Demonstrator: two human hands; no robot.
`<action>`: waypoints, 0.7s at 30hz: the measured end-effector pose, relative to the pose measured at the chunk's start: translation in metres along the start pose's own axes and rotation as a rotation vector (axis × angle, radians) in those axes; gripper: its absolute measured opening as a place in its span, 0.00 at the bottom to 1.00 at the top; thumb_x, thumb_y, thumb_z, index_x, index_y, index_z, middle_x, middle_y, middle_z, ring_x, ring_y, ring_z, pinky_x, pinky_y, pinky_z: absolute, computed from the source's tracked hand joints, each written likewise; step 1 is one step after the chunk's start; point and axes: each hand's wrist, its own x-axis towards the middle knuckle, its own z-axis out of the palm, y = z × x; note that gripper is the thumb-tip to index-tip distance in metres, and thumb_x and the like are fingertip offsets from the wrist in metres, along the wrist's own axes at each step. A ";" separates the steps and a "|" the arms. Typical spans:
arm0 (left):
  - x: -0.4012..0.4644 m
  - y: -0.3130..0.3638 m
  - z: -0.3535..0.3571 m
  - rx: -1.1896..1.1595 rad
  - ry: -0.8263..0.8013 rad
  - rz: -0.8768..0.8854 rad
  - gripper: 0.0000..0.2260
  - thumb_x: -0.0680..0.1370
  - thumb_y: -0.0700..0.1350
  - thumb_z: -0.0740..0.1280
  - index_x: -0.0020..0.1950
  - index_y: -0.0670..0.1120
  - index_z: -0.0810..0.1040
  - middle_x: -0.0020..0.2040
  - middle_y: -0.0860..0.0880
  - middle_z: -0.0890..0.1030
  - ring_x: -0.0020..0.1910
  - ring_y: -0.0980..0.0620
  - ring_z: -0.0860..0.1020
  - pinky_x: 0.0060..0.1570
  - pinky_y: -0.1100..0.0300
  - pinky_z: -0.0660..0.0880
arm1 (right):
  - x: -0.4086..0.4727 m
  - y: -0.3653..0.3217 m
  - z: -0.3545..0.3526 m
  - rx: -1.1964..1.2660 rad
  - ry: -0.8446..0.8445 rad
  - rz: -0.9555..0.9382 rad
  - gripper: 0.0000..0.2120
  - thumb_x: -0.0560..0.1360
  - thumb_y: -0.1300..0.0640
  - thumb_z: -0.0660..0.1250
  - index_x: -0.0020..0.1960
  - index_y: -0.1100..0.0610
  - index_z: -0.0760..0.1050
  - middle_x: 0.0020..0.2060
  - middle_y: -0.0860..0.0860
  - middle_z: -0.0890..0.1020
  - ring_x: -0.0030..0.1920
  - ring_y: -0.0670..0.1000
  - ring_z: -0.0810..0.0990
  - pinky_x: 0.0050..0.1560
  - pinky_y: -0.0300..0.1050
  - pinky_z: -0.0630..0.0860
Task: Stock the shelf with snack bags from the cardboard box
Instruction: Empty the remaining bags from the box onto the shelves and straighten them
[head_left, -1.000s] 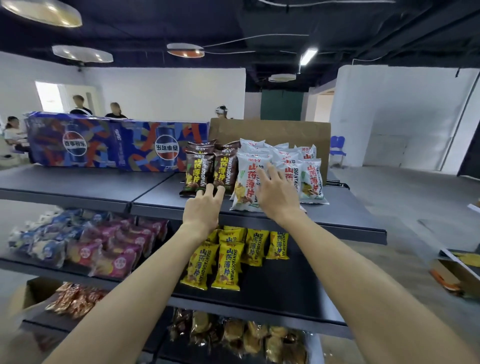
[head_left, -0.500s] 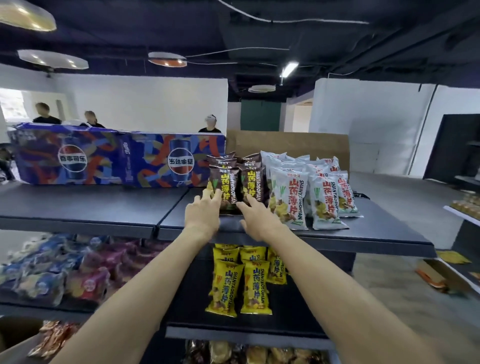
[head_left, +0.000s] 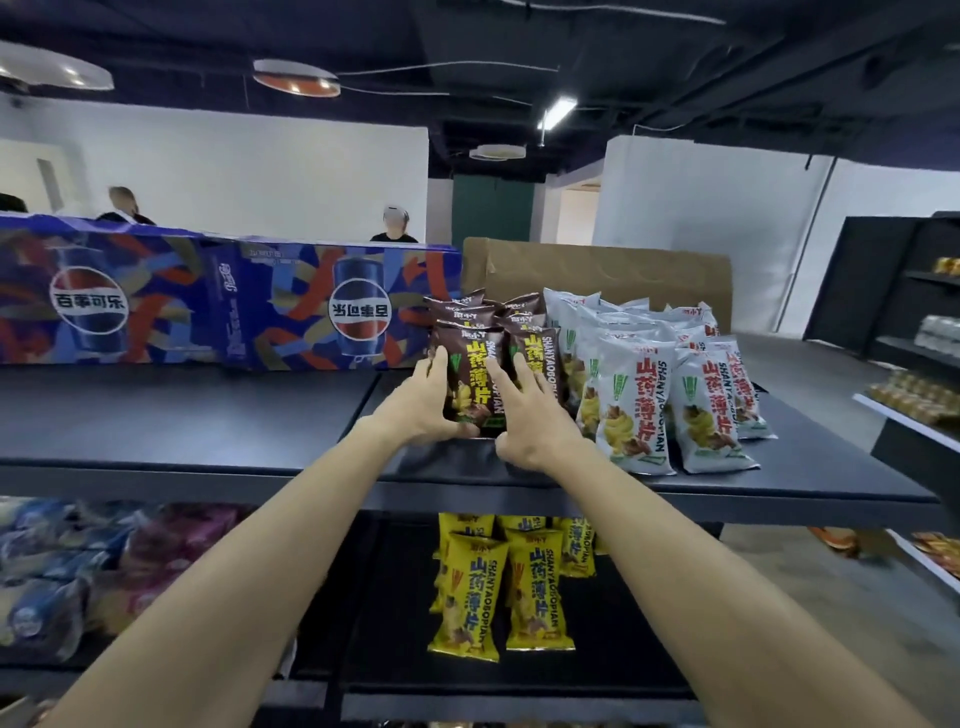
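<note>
From the head camera, both hands bracket the front brown snack bag (head_left: 470, 382), which stands upright on the top shelf (head_left: 208, 415). The left hand (head_left: 426, 405) curls round its left edge with the thumb under the bottom corner, and the right hand (head_left: 524, 415) presses spread fingers against its right side (thumb tucked low). White snack bags (head_left: 631, 405) stand just beside it on the right.
</note>
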 end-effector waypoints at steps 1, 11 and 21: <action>0.001 -0.001 0.002 -0.008 0.000 0.016 0.57 0.68 0.60 0.76 0.79 0.43 0.39 0.79 0.42 0.51 0.76 0.44 0.56 0.72 0.51 0.61 | 0.002 0.000 0.000 0.002 -0.015 -0.003 0.48 0.72 0.55 0.69 0.79 0.43 0.39 0.79 0.52 0.41 0.78 0.61 0.43 0.73 0.60 0.60; 0.023 0.001 0.005 -0.096 -0.036 0.001 0.59 0.64 0.51 0.80 0.79 0.48 0.40 0.78 0.43 0.55 0.76 0.45 0.55 0.73 0.51 0.58 | 0.010 0.005 0.002 -0.146 0.135 0.031 0.41 0.75 0.44 0.67 0.78 0.43 0.45 0.78 0.56 0.49 0.76 0.62 0.51 0.64 0.65 0.67; 0.025 -0.016 -0.019 0.207 -0.203 -0.135 0.53 0.67 0.48 0.77 0.78 0.39 0.43 0.73 0.39 0.59 0.72 0.41 0.61 0.69 0.50 0.66 | 0.018 0.004 0.002 -0.044 0.168 -0.182 0.43 0.73 0.41 0.68 0.79 0.50 0.48 0.79 0.54 0.48 0.77 0.59 0.53 0.69 0.59 0.68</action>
